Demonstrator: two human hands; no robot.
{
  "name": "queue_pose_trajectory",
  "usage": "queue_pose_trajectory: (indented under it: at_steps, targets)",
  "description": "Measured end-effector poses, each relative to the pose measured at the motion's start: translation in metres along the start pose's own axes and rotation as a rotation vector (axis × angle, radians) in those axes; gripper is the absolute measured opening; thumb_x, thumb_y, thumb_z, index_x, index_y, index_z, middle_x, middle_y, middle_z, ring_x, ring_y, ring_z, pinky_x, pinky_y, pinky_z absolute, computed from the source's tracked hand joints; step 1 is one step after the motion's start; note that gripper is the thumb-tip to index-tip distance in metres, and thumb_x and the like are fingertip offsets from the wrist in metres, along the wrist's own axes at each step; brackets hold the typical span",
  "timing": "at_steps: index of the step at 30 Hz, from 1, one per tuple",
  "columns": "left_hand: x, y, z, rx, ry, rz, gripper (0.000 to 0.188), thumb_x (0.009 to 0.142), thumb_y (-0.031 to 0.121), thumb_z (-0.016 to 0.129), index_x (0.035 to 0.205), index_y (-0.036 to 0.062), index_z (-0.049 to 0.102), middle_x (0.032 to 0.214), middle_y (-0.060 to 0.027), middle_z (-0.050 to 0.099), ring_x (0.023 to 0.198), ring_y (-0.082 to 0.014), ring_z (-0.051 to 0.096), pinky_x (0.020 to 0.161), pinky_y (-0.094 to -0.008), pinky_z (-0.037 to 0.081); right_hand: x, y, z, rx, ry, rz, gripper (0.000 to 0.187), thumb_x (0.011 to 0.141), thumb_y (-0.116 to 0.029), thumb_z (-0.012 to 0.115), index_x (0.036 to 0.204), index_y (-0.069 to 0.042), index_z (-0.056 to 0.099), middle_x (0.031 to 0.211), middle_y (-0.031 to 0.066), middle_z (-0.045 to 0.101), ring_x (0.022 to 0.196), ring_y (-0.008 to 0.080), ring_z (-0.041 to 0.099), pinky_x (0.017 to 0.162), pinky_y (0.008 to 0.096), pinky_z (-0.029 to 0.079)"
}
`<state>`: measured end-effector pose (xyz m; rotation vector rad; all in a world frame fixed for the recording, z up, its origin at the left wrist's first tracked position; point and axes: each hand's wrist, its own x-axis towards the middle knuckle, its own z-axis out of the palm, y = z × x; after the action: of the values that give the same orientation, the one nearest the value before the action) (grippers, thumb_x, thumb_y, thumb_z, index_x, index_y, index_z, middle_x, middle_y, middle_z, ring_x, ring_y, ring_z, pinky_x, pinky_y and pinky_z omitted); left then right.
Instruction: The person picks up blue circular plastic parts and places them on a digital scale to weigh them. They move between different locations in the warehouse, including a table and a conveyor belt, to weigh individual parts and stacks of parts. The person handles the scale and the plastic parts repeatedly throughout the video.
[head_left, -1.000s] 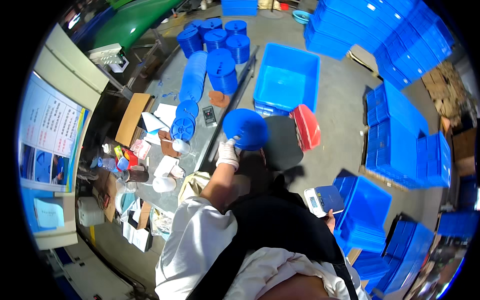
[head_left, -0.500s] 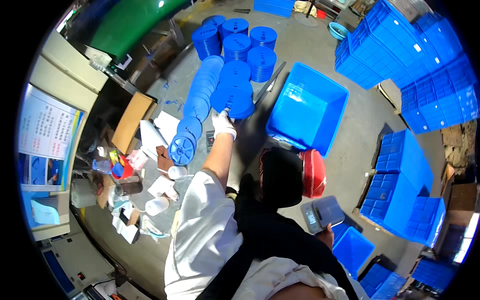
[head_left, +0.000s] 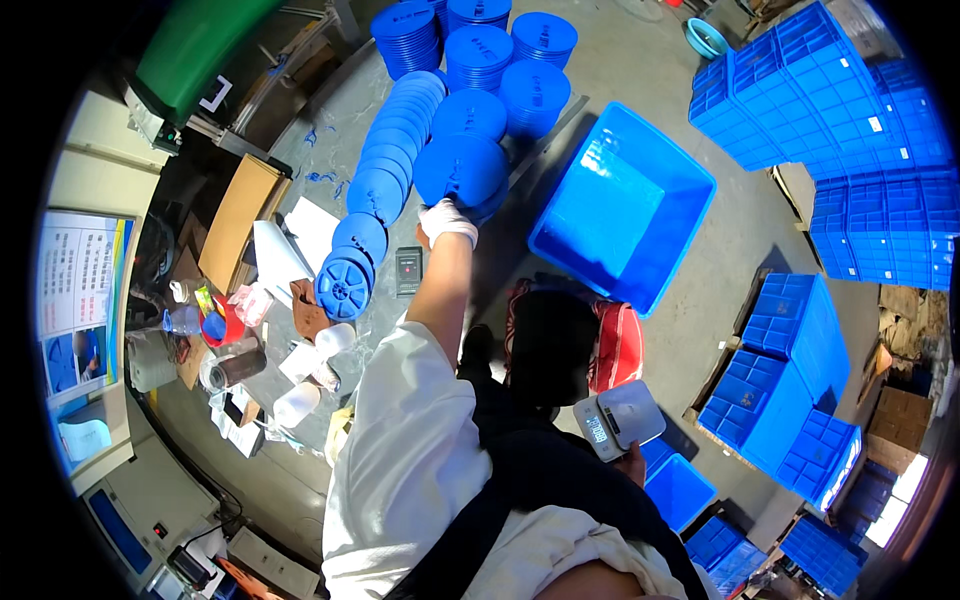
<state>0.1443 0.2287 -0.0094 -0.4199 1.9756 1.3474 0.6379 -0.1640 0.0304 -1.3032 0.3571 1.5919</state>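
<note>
My left hand (head_left: 449,220), in a white glove, is closed at the near edge of a round blue disc (head_left: 461,170). The disc lies uppermost on a pile, and more blue edges show under it; some of my fingers are hidden. Beyond it stand several stacks of blue discs (head_left: 535,95). A slanting row of overlapping discs (head_left: 377,192) runs along its left, ending in a spoked blue disc (head_left: 344,289). My right hand (head_left: 632,464), low on the right, grips a flat grey digital scale (head_left: 632,412) by its near edge. The scale's display is lit.
A large blue bin (head_left: 625,205) stands right of the table (head_left: 395,325), beside a stool with a red cover (head_left: 618,345). Blue crates (head_left: 780,340) are stacked at right. A small dark device (head_left: 408,271), a jar (head_left: 238,367) and white rolls (head_left: 296,405) lie on the table.
The whole view has shifted, and the disc pile and my left hand appear slightly higher. My left hand stays at the pile's edge. The scale in my right hand has moved a little left.
</note>
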Motion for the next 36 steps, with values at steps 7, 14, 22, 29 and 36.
queue_pose_trajectory:
  at_steps: [7,14,22,29,36]
  targets:
    - [0.013,-0.009,-0.037,-0.272,-0.187,0.080,0.040,0.082,0.020,0.052,0.120,0.0090,0.052,0.112,-0.0115,0.058,0.094,-0.0247,0.057,0.078,-0.0383,0.045,0.019,-0.023,-0.039,-0.059,-0.063,-0.034,0.041,0.090,-0.021,0.052,0.123,0.001,0.045,0.121,0.0147,0.052,0.113,0.0283,0.048,0.102,0.0437,0.032]
    - [-0.156,-0.175,-0.075,-0.240,-0.459,0.349,0.052,0.072,0.009,0.050,0.123,-0.0002,0.043,0.109,-0.0137,0.058,0.091,-0.0243,0.057,0.084,-0.0357,0.045,0.082,-0.124,-0.191,-0.357,-0.186,-0.188,0.040,0.090,-0.022,0.050,0.124,0.001,0.043,0.122,0.0150,0.051,0.114,0.0288,0.047,0.102,0.0446,0.034]
    - [-0.411,-0.443,-0.041,0.569,-1.204,-0.101,0.045,0.083,0.020,0.052,0.126,0.0108,0.047,0.125,-0.0100,0.051,0.118,-0.0254,0.045,0.097,-0.0346,0.038,-0.014,-0.263,-0.251,0.034,-0.098,-0.329,0.027,0.090,-0.012,0.049,0.116,-0.001,0.047,0.110,0.0134,0.055,0.104,0.0264,0.054,0.089,0.0407,0.046]
    - [-0.610,-0.442,0.014,0.562,-1.698,-0.784,0.056,0.092,0.045,0.038,0.136,0.0106,0.036,0.135,-0.0082,0.042,0.125,-0.0204,0.038,0.107,-0.0384,0.023,-0.047,-0.371,-0.200,0.166,-0.391,-0.466,0.036,0.089,-0.012,0.050,0.122,0.000,0.045,0.119,0.0111,0.054,0.111,0.0244,0.051,0.098,0.0373,0.037]
    - [-0.658,-0.383,0.077,0.413,-1.776,-0.381,0.068,0.087,0.060,0.038,0.134,0.0098,0.038,0.130,-0.0133,0.046,0.116,-0.0290,0.047,0.100,-0.0433,0.036,-0.018,-0.468,-0.100,-0.211,-0.488,-0.296,0.040,0.090,-0.024,0.053,0.121,0.000,0.046,0.112,0.0083,0.057,0.105,0.0217,0.054,0.090,0.0365,0.042]
